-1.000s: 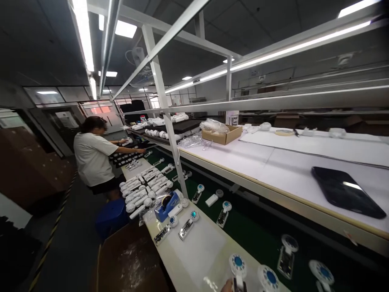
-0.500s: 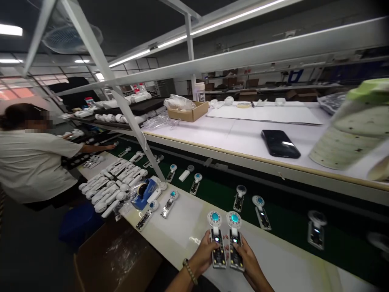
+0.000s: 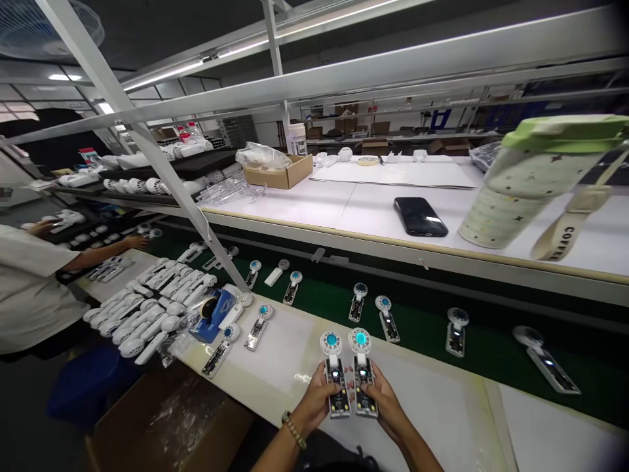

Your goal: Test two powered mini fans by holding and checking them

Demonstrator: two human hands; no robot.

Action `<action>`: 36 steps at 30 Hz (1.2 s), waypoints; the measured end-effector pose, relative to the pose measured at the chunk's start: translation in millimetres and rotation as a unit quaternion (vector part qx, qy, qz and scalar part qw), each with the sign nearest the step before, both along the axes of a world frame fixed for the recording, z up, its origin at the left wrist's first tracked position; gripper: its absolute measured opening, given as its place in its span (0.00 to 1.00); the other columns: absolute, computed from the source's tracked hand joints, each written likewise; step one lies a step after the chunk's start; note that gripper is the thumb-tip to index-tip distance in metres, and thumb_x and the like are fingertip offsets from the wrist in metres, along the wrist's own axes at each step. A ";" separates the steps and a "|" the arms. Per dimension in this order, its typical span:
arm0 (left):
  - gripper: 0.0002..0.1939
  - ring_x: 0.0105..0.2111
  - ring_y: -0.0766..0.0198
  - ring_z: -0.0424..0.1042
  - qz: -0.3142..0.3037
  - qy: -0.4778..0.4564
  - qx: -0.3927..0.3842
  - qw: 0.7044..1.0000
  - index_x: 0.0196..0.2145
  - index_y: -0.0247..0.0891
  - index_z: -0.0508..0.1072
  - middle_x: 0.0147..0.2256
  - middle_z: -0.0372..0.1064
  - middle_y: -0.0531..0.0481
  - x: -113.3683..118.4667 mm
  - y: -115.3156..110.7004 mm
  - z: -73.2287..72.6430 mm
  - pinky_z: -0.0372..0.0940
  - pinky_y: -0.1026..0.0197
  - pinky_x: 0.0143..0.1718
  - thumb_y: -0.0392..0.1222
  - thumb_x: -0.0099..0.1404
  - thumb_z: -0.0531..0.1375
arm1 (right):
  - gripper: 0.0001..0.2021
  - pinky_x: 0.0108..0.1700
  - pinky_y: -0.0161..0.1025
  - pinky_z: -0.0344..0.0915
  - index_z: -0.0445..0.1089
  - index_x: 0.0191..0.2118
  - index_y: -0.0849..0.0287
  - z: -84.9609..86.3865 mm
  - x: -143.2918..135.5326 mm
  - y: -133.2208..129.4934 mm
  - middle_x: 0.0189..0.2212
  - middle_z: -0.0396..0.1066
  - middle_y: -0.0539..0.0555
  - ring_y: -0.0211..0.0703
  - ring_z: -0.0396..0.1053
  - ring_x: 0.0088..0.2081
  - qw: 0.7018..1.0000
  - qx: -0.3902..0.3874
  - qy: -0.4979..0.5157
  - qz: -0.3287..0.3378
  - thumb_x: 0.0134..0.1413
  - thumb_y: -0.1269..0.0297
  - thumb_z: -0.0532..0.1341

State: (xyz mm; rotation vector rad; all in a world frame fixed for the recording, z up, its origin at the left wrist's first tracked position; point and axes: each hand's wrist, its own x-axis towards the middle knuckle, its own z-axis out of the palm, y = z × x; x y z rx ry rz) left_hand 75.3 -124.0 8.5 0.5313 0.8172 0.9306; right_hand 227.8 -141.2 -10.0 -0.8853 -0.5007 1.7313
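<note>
**Two fan boards held side by side at the bench edge**

A long white workbench (image 3: 432,419) runs beside a green conveyor belt (image 3: 427,331) that carries more fan assemblies. Above it sits a raised white shelf (image 3: 363,210) bearing a cardboard box (image 3: 278,174), a dark phone (image 3: 420,216) and a green-lidded cup (image 3: 531,180). At far left a co-worker in a white shirt (image 3: 24,288) reaches over rows of white casings (image 3: 147,308). A blue tape dispenser (image 3: 212,314) stands nearby. The left hand (image 3: 317,400) pinches the left fan board (image 3: 335,377); the right hand (image 3: 386,403) grips the right fan board (image 3: 363,377). Both boards lie just above the bench, touching each other
</note>
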 end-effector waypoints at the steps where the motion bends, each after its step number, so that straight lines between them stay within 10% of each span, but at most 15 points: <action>1: 0.26 0.34 0.61 0.72 -0.001 -0.003 0.006 1.000 0.43 0.38 0.60 0.35 0.71 0.49 -0.7 -0.6 -1.4 0.66 0.59 0.35 0.23 0.45 0.56 | 0.33 0.43 0.47 0.65 0.55 0.53 0.51 -1.3 -0.7 -0.8 0.43 0.73 0.55 0.53 0.70 0.43 1.000 0.003 -0.004 -0.004 0.37 0.62 0.66; 36: 0.28 0.36 0.60 0.72 -0.037 0.002 -0.008 0.999 0.45 0.41 0.60 0.36 0.71 0.50 -29.1 2.9 0.9 0.64 0.60 0.36 0.24 0.45 0.57 | 0.38 0.38 0.44 0.65 0.54 0.53 0.52 -9.0 -28.9 1.8 0.36 0.74 0.53 0.51 0.71 0.36 0.999 -0.041 -0.013 -0.023 0.31 0.65 0.67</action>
